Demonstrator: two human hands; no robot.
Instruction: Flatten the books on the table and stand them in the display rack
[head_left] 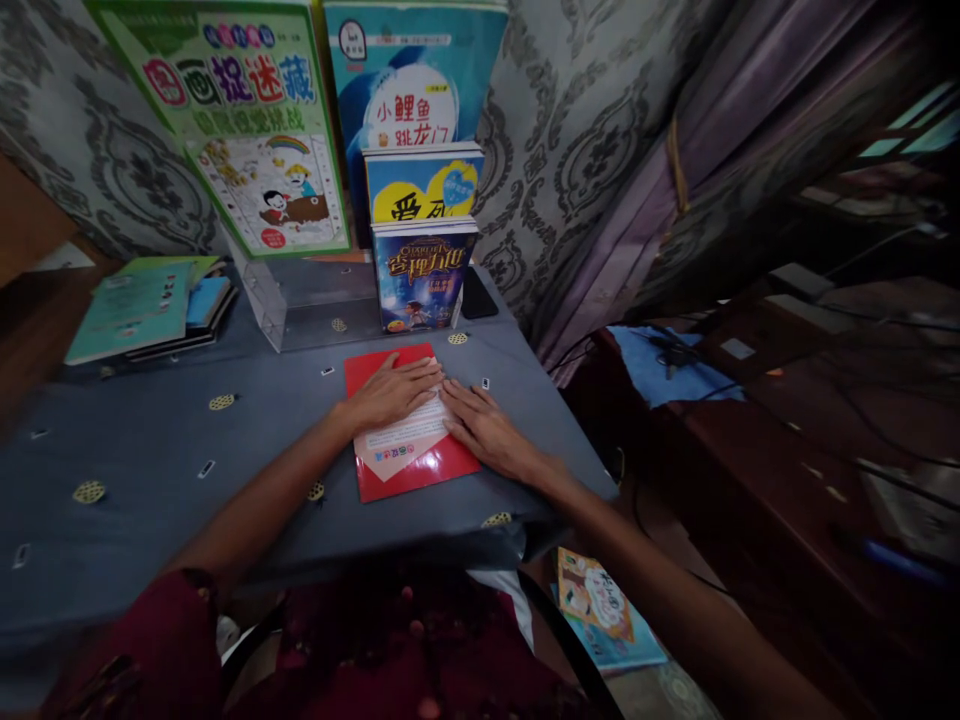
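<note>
A thin red book (405, 480) with a pale printed panel lies flat on the cloth-covered table in front of me. My left hand (394, 392) rests palm down across its upper left part, fingers stretched out and pointing right. Over the book's right side lies my right hand (487, 425), also flat, its fingertips close to those of the left. Neither hand is wrapped around anything. Both cover part of the book's upper half.
Behind the book, a clear stand (266, 300) bears a large green book (270, 160). Beside it are a blue book (420, 70), a yellow-and-blue book (424, 185) and a dark blue book (420, 280). Stacked books (135, 310) lie left; a dark phone (478, 297) lies right.
</note>
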